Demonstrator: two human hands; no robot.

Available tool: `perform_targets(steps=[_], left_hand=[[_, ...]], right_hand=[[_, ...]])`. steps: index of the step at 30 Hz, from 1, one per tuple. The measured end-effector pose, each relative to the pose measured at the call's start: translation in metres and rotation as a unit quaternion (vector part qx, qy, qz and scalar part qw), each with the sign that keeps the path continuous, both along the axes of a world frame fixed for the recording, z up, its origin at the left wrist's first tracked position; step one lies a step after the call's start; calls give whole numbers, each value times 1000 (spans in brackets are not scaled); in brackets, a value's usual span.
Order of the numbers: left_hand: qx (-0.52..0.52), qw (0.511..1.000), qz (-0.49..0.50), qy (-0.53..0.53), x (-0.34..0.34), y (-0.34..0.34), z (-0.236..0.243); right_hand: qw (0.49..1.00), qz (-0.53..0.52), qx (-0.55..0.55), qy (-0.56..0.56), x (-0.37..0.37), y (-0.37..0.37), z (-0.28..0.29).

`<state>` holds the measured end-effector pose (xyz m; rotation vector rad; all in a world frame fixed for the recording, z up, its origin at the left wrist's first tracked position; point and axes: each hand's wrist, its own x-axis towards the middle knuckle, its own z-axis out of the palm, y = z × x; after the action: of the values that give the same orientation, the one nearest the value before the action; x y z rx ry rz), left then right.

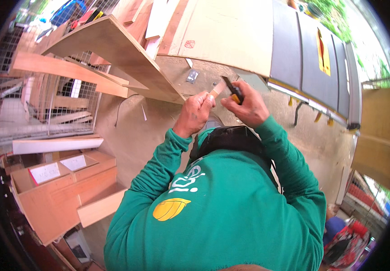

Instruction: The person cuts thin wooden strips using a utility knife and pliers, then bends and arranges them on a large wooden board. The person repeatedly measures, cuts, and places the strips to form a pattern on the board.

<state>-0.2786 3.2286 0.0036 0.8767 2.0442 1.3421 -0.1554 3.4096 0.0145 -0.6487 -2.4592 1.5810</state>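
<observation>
Below everything spreads the tan floor, scuffed and scattered with bits, in a cluttered workspace with bright daylight and greenery at the upper right. Ahead lies a broad pale sheet, and against its right side stands a dark grey table saw with a yellow insert around its slot. Wire mesh walls off the left, with wood offcuts behind it; before it, a large plywood panel with a cut-out stands tilted. Lower left sits an open wooden cabinet, and at the far right stands a brown board, with a red bag beneath. Near the sheet's edge, a small packet lies on the floor. The left hand is closed, pinching a thin wood strip out ahead of the body, above the floor. The right hand curls firmly around a black-and-yellow knife, its blade end right by the strip; whether they touch is unclear.
</observation>
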Motion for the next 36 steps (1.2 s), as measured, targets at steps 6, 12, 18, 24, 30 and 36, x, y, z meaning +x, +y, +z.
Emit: perform_targets(steps=[6,12,18,24,30,36], left_hand=[[2,996,82,-24,-111,42,-88],[-33,991,113,-64,-169,69,-134],[-38,984,161,-70,-174,78,-156],[-68,974,189,-102,-165,83,-153],[-86,967,213,-110,-166,92,-152],[-77,958,257,-101,-163,100,-146]], right_hand=[[996,0,-72,-46,-66,82,-7],[984,126,117,-54,-136,128,-41],[966,212,111,-98,-192,129,-52],[944,312,106,-24,-225,132,-79],[935,345,77,-28,-237,129,-99],[921,378,88,23,-246,132,-115]])
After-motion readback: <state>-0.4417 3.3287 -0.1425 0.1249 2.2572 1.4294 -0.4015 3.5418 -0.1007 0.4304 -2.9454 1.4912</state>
